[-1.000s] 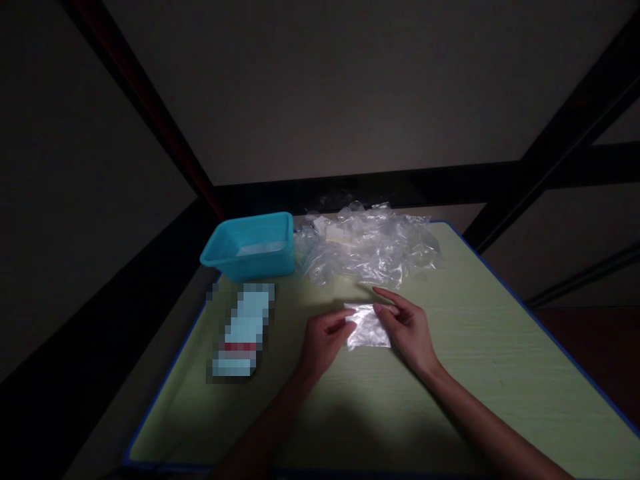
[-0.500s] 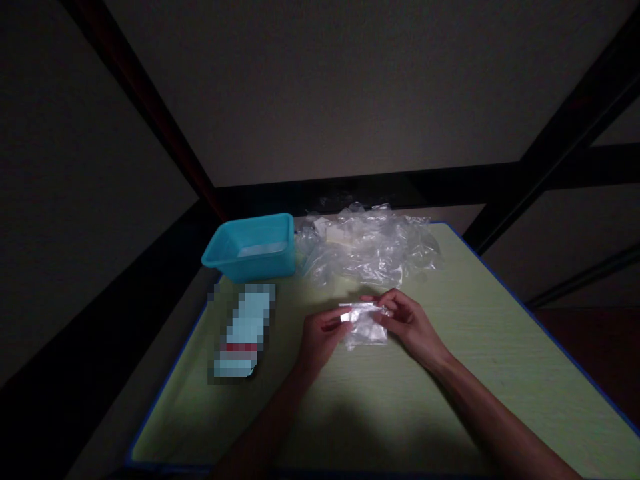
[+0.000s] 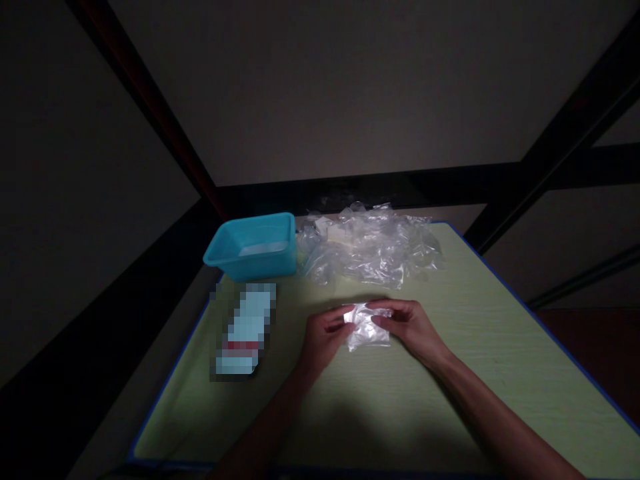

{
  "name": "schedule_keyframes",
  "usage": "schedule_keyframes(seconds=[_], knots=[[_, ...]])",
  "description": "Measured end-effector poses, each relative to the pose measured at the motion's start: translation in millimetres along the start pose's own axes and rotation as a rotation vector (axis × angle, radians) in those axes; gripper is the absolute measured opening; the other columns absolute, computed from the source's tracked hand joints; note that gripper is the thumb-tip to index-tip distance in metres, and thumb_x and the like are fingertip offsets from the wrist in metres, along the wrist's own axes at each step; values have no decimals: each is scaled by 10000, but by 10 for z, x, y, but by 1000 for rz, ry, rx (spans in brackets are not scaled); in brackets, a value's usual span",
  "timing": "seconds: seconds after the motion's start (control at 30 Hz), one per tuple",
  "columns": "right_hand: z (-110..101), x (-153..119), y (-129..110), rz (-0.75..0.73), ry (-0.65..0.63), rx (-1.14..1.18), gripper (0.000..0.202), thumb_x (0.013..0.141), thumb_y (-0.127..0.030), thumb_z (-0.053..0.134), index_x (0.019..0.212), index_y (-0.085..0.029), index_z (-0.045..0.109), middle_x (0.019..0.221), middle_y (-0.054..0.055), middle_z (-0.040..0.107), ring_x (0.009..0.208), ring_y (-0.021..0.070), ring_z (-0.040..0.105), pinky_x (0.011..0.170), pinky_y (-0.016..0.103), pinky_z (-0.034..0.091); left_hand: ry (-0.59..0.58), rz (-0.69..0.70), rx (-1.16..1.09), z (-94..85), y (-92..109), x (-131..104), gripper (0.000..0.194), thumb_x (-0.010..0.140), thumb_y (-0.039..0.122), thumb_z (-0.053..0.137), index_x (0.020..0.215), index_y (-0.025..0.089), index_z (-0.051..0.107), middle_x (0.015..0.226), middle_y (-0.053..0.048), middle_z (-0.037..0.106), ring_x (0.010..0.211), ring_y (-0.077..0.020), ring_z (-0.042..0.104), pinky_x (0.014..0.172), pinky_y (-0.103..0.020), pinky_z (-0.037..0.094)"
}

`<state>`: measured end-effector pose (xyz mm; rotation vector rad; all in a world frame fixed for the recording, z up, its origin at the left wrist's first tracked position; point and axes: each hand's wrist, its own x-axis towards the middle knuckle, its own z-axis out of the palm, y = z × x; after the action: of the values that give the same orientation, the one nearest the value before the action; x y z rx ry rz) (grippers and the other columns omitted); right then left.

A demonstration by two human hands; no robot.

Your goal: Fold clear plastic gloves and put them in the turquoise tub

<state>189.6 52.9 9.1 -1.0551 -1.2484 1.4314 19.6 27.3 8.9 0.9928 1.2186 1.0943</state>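
Note:
A small clear plastic bag [image 3: 369,335], shiny and wrinkled, is stretched between my two hands above the near middle of the table. My left hand [image 3: 324,333] pinches its left side between thumb and fingers. On the other side, my right hand [image 3: 407,323] grips the bag's upper right part, thumb in front and fingers along the top edge. Whether anything lies inside the bag is hard to make out. Behind the hands lies a heap of crumpled clear plastic bags [image 3: 375,250].
A turquoise plastic basin [image 3: 267,267] stands at the back left, with something pale on its bottom. In front of it lies a pixelated, light-blue oblong object [image 3: 247,327]. The pale green table [image 3: 500,373] has a blue edge and meets a dark-trimmed wall at the back.
My right fingers have flattened along the bag's top edge, where they were more bent before. The bag's top now sits lower under the fingers. My left hand stays nearly in place.

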Motion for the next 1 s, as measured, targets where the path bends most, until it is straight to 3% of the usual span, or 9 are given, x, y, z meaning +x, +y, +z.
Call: schedule_keyframes(seconds=[0.37,0.6,0.77,1.0], knots=[[8,-12,-10,17,11,16,249,573,-252,775,817,-213,743,749,19,736,612,152,639,600,291,502,-18,-12,16,-3,6,-9,528,577,249,738,1080,109,666,608,-30,699,525,-126,567,509,-195,391],[16,-29,-59,28,-101,-1,247,587,-265,777,830,-232,744,841,23,735,708,154,646,678,290,504,-17,-15,-1,-9,3,7,533,575,244,726,1085,101,662,613,-39,708,516,-127,579,508,-192,398],[6,-41,-85,40,-157,-25,251,606,-244,768,855,-231,743,835,20,731,655,130,630,624,259,496,-13,-17,0,-5,26,-6,530,579,230,736,1088,100,661,623,-44,713,517,-135,588,509,-197,404],[-22,-30,-59,28,-141,-34,291,591,-223,770,880,-236,734,819,8,728,618,121,624,593,250,497,0,-9,11,-2,32,-15,514,588,230,736,1080,96,666,556,-10,677,498,-125,562,492,-193,388]])
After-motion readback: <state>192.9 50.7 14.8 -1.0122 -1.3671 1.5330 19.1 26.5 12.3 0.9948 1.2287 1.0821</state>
